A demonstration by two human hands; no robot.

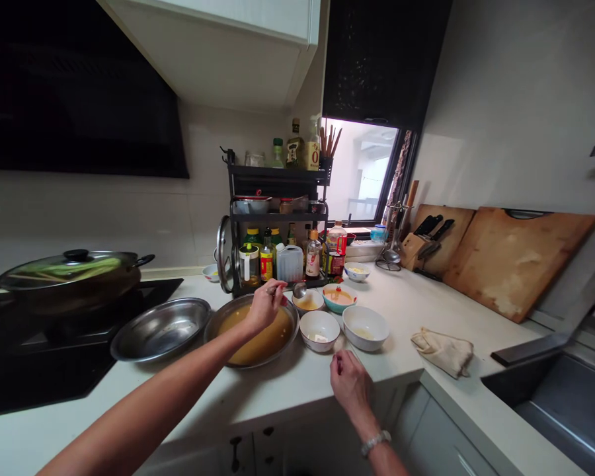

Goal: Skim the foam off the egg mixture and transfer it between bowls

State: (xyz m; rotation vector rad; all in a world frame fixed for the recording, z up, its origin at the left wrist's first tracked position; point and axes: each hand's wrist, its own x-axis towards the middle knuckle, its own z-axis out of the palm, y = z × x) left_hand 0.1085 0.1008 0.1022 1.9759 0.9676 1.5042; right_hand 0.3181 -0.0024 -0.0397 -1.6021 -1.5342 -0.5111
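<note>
- Spoon (299, 289): gripped by its handle in the left hand (265, 305), long axis running left to right, its tip over a small sauce bowl (308, 303).
- Left hand hangs above a steel dish of yellow-brown liquid (258, 340).
- Right hand (350, 383): curled, knuckles up on the surface (287, 387), just before the white bowls (319, 329); whether it pinches anything cannot be told.

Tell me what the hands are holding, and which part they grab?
The left hand holds a spoon by the end of its handle. The right hand rests on the counter, seemingly holding nothing.
</note>
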